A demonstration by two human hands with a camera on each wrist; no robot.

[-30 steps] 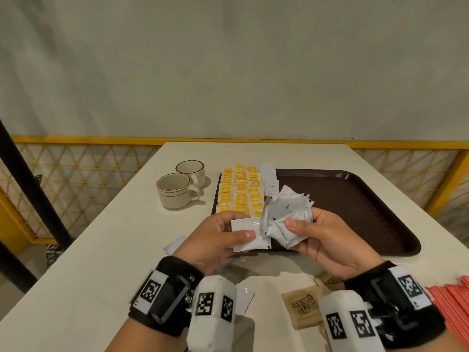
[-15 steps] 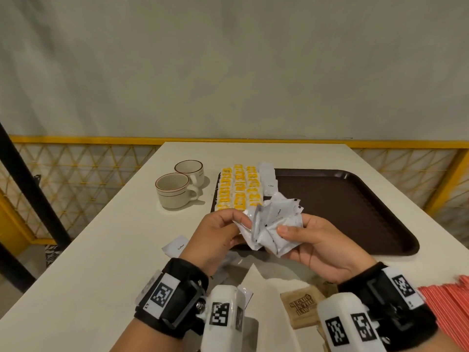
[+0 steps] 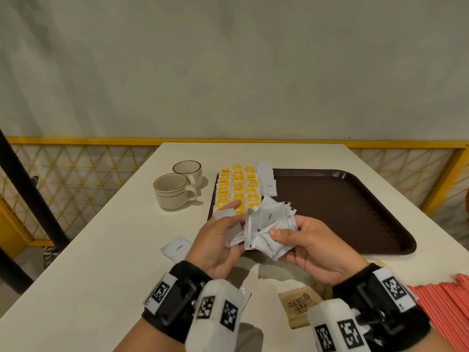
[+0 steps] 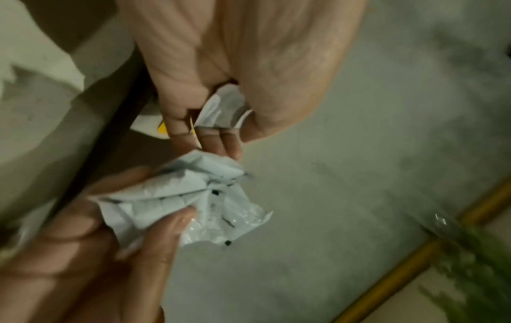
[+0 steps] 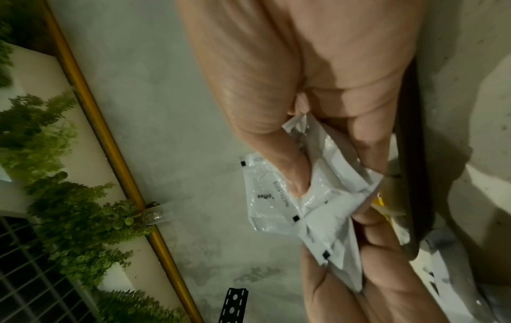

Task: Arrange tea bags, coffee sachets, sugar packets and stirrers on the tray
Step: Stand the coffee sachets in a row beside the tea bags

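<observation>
My right hand (image 3: 286, 231) grips a crumpled bunch of white coffee sachets (image 3: 269, 224) just above the near left edge of the dark brown tray (image 3: 342, 207). Its thumb presses on the front of the bunch (image 5: 318, 196). My left hand (image 3: 229, 219) is just left of the bunch and pinches a separate white coffee sachet (image 4: 224, 107) between thumb and fingers. Several yellow tea bags (image 3: 237, 189) lie in rows along the tray's left side. A short column of white coffee sachets (image 3: 266, 179) lies next to them.
Two cream cups (image 3: 175, 189) stand left of the tray. One loose coffee sachet (image 3: 176, 247) lies on the white table by my left wrist. A brown sugar packet (image 3: 299, 306) and red stirrers (image 3: 451, 301) lie at the near right. Most of the tray is bare.
My left hand was working at the bunch. It now holds one sachet a little to the left of it. The right hand keeps its grip on the bunch.
</observation>
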